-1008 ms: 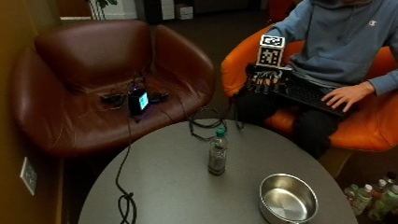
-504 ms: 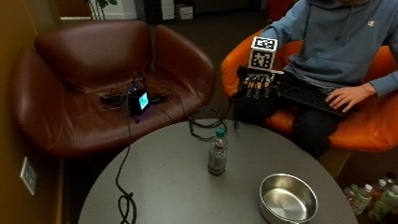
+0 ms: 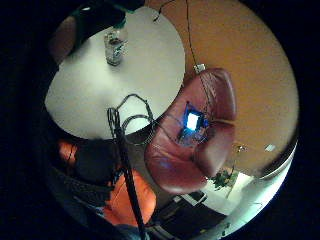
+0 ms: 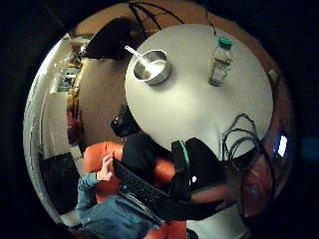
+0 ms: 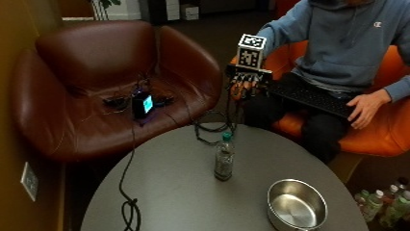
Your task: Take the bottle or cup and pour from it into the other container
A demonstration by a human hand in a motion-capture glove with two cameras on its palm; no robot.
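Observation:
A clear plastic bottle with a green cap stands upright near the middle of the round grey table. An empty steel bowl sits on the table near its front right edge. My gloved right hand hangs in the air beyond the table's far edge, above the person's knee, well apart from the bottle. Its fingers point down, relaxed, and hold nothing. The little finger side palm view shows the bottle on the table. In the thumb side palm view the bottle and the bowl both stand on the table.
A coiled black cable lies on the table's far edge, and another cable runs down its left side. A brown leather armchair holds a lit device. The bare hand rests on a keyboard. Bottles stand on the floor.
My gloved hand has moved left from over the keyboard toward the table's far edge. The bottle and the bowl have not moved.

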